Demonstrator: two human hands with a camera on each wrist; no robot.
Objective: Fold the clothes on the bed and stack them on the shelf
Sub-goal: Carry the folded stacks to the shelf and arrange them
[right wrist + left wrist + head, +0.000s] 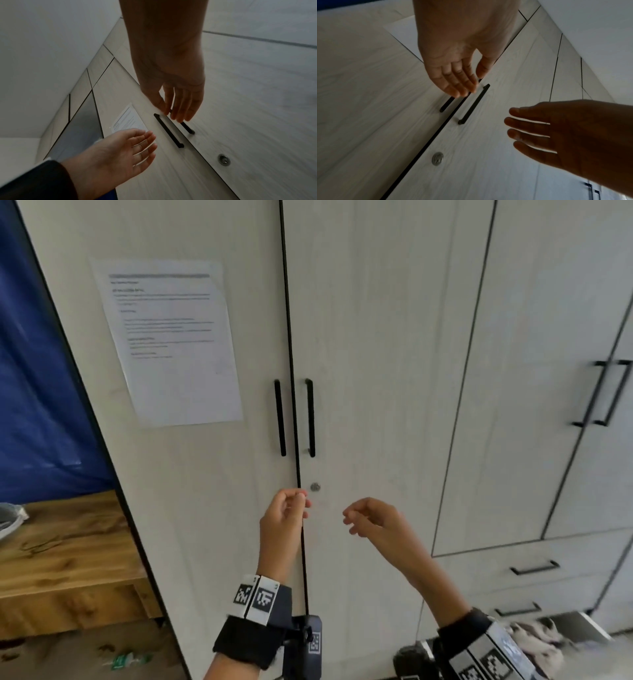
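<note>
Pale wood-grain wardrobe (212,508) fills the view, double doors closed, dark seam running down between them. Using the round lock (315,487) on the right-hand door as reference: two black bar handles sit above it, left handle (280,417) across the seam, right handle (310,417) straight above. A printed sheet (168,340) is taped up and to the left of the lock; further cabinet doors and drawers run off to its right; a wooden bench (65,546) stands well off to its left, in front of a blue curtain (30,371). Left hand (284,511) hangs just below and left of the lock, over the seam, fingers relaxed and loosely spread, holding nothing. Right hand (371,517) is just below and right of the lock, fingers also slack and apart, empty. Both wrist views show fingers straight-ish and aimed up toward the handles, neither touching yet. My read: the shelf is behind these doors, so the hands are up, one per handle, to pull both leaves open. No folded clothes in either hand and no bed in view; only some crumpled light fabric (537,635) on the floor far down and right of the lock, can't tell if it belongs to the job.
</note>
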